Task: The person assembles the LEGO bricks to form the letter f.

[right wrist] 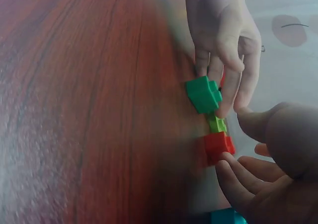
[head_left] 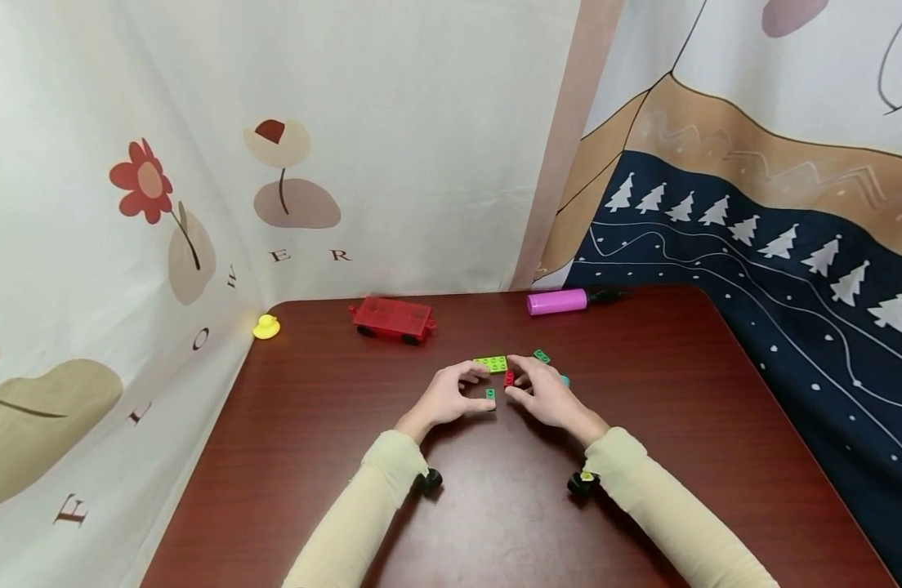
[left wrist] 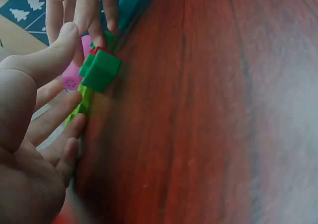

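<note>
On the table, a green toy brick [head_left: 490, 394] stands beside the thumb of my left hand [head_left: 445, 398]. That hand's fingers reach over the left end of a lime-green brick [head_left: 497, 364], loosely bent and with nothing pinched between them. My right hand [head_left: 550, 398] is beside a small red brick [head_left: 508, 379]. In the right wrist view its fingertips are right at the red brick [right wrist: 218, 147], while the thumb stays apart from it. The green brick [right wrist: 202, 95] shows near the left hand's fingers there.
Another green brick [head_left: 542, 356] lies past the right hand, and a teal brick [head_left: 564, 380] is partly hidden behind it. Farther back are a red toy wagon [head_left: 394, 317], a magenta cylinder [head_left: 557, 302] with a black end and a yellow duck [head_left: 266, 327]. Printed curtains border the table.
</note>
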The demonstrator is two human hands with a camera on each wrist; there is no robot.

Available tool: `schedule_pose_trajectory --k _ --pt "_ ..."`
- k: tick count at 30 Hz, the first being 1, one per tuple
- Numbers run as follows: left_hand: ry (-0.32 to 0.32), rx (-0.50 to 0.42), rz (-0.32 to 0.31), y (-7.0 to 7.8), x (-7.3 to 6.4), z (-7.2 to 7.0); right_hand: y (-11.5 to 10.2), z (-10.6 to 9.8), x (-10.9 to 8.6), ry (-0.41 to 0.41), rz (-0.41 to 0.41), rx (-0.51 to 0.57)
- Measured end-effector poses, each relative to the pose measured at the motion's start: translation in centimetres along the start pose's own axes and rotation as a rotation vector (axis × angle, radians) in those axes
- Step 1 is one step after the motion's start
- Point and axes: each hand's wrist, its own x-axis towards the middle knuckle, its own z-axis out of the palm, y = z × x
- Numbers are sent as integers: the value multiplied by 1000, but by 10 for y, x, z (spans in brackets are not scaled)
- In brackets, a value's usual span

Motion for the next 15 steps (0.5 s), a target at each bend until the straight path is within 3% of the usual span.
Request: schedule_pose_trajectory --k 7,15 --pt "3 -11 -39 -6 -1 5 -1 8 3 9 21 -21" --pt "6 0 -34 -8 1 5 0 13 5 26 89 -44"
